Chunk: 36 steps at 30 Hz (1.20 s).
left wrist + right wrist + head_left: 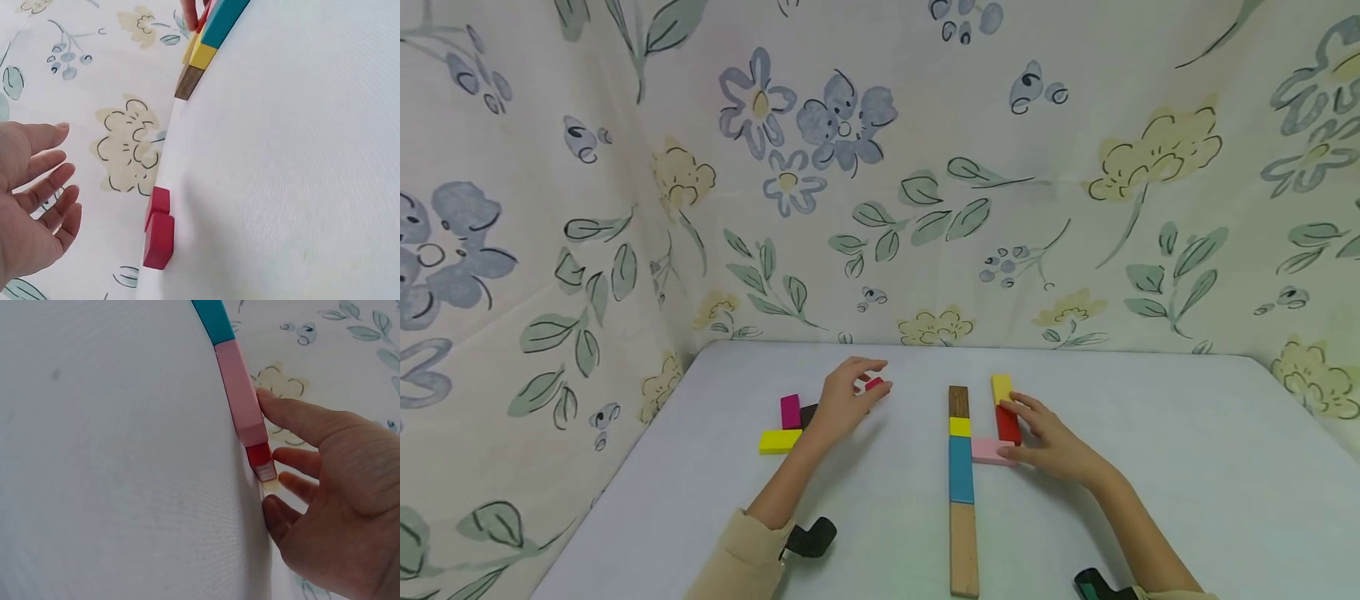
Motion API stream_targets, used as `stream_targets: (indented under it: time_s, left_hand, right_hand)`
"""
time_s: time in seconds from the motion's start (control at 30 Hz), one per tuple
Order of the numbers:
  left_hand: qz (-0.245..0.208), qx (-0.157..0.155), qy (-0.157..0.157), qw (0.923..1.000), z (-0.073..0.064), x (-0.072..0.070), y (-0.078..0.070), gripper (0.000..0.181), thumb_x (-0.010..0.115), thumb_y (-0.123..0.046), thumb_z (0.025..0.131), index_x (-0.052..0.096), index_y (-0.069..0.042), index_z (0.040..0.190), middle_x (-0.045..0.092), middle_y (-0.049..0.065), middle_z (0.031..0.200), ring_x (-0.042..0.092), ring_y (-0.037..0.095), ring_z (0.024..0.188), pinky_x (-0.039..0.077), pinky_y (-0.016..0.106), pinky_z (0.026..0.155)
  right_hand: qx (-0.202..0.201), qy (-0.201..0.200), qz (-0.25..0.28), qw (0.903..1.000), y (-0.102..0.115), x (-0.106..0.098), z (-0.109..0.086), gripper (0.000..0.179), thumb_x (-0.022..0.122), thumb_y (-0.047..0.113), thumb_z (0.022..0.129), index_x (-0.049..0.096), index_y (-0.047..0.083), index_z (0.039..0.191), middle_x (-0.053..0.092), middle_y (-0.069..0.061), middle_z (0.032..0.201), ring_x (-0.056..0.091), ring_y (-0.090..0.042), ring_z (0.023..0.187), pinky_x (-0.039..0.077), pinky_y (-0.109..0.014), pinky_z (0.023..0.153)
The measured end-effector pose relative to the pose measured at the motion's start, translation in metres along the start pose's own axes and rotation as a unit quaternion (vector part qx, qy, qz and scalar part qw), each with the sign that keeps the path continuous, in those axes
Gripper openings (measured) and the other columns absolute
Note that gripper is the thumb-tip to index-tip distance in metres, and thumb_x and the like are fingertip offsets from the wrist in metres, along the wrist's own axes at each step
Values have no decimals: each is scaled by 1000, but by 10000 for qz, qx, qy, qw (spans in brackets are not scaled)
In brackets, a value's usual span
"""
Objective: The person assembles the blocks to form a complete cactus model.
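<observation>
In the head view my left hand [844,402] is at the back of the table, with a small red block [874,383] partly hidden by its fingers. The left wrist view has this hand's fingers spread and apart from two red blocks [159,242]. My right hand [1054,439] rests its fingertips at a yellow block [1002,387] and a red block [1008,425], its thumb at the end of a pink block [990,451]. That pink block meets the side of a blue block [961,471], part of a straight row with a small yellow, a dark brown and a light wood block.
Left of the row, a magenta block [791,412], a yellow block [780,442] and a dark block [808,415] lie close together, partly behind my left forearm. Floral cloth [880,208] hangs along the back and left side of the white table [700,517].
</observation>
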<state>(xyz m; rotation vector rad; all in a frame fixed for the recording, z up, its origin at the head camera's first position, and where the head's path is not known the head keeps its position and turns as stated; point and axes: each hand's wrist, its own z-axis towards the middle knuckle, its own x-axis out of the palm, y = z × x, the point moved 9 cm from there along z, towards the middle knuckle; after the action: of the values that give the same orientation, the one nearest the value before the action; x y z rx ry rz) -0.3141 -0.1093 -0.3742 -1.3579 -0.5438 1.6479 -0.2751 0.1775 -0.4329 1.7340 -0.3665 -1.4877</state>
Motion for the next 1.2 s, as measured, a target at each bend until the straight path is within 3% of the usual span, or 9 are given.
stream_targets:
  time_s: [0.23,0.5,0.63,0.83,1.2]
  left_hand:
    - [249,-443,-171,9986,-17,-30,4,42,75,-14,98,67,-7,139,66,14,133,60,40,122,53,60,101]
    - [522,-335,-302,9976,-34,-56,19,38,76,-8,97,69,-1,134,69,19,128,61,44,117,55,59,97]
    - [666,-377,-141,9970,-42,-61,32,40,76,-9,97,68,2,135,68,21,129,61,44,118,53,59,101]
    - [868,-725,63,9936,-51,-69,51,43,76,-14,97,67,2,136,64,22,133,55,44,128,50,63,106]
    - [1278,-1493,216,9802,-60,-72,82,51,84,-21,90,69,-3,136,50,30,141,37,51,131,36,71,97]
  right_hand:
    - [-55,-17,2,10000,0,1,0,80,80,31,91,46,-5,153,30,-35,163,28,-59,147,42,-74,109]
    - [-15,3,49,10000,0,2,0,80,80,32,91,46,-5,154,29,-34,164,28,-59,148,42,-74,109]
    - [4,10,16,10000,-1,2,0,81,80,32,91,46,-4,154,29,-34,164,28,-59,147,43,-73,108]
    - [22,15,-3,10000,-1,2,0,81,80,32,91,45,-4,154,28,-34,164,28,-59,147,44,-73,107]
    - [49,10,-80,10000,0,-1,-1,81,80,32,91,45,-4,154,28,-34,164,29,-59,147,45,-72,107]
